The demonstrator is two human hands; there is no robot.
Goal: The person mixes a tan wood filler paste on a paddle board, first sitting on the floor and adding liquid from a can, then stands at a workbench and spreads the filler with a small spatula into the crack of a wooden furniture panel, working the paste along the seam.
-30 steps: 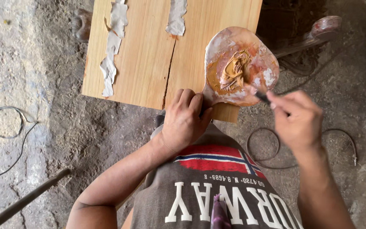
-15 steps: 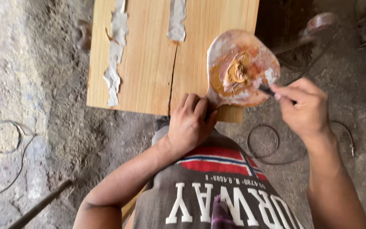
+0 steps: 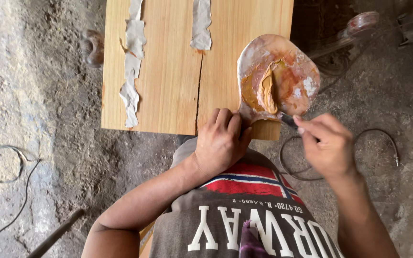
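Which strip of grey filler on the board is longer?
The left filler strip, ragged and running nearly to the board's near edge; the middle filler strip stops short.

Left hand clenched, right hand pinched, both forearms raised forward

Grey short-sleeved T-shirt — large white block lettering across chest, red-white-blue banner stripe at 12 o'clock above it; both forearms bare, no gloves.
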